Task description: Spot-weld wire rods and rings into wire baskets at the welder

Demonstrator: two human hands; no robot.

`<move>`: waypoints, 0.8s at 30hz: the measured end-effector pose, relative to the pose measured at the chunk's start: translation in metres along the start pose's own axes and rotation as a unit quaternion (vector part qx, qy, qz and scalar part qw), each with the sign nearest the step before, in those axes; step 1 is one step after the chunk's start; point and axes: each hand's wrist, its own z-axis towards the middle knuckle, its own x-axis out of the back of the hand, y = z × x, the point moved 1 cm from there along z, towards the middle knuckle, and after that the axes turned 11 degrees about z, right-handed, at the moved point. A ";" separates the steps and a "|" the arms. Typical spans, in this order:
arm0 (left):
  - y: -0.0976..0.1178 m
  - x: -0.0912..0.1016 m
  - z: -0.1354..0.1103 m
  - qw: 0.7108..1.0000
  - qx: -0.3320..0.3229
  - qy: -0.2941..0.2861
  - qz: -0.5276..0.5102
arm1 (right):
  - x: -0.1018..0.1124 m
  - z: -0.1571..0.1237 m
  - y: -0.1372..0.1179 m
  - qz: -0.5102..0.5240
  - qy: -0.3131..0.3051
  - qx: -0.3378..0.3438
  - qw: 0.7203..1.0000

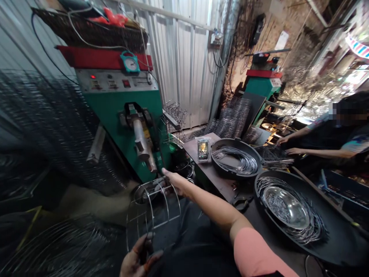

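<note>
A curved wire rack (164,222) of thin metal rods hangs in front of my body, held between my two hands. My left hand (140,256), at the bottom of the view, has its fingers closed around the rack's near end. At the far end, my right hand (175,181) grips the rack with the thumb pointing up. Just beyond it is the metal electrode arm (141,140) of a green spot-welding machine (115,111). The rack's far end is close under the arm's tip; whether they touch I cannot tell.
To my right stand a black pan (236,175) of wire rings and a larger black tray (340,234) with wires and a steel bowl (301,217). A phone (203,149) rests on the table. Stacked wire racks (63,115) crowd the left. A co-worker (331,134) sits at right.
</note>
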 end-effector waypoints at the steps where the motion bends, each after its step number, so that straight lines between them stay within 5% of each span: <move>1: 0.007 0.001 0.003 1.000 0.011 0.010 -0.021 | 0.007 0.000 -0.006 -0.042 0.024 0.001 0.999; 6: 0.022 0.003 0.028 0.973 0.109 0.065 -0.193 | 0.067 -0.023 -0.037 -0.260 0.134 0.212 0.933; 10: 0.030 0.002 0.045 0.945 0.102 0.084 -0.299 | 0.123 -0.038 -0.037 -0.281 0.159 0.249 0.913; 13: 0.034 0.001 0.054 0.941 0.092 0.101 -0.309 | 0.145 -0.041 -0.029 -0.316 0.153 0.240 0.905; 17: 0.029 0.001 0.060 0.938 0.087 0.101 -0.320 | 0.143 -0.036 -0.024 -0.387 0.119 0.230 0.885; 24: 0.030 -0.005 0.075 0.934 0.089 0.099 -0.333 | 0.099 0.000 -0.016 -0.494 -0.004 0.260 0.830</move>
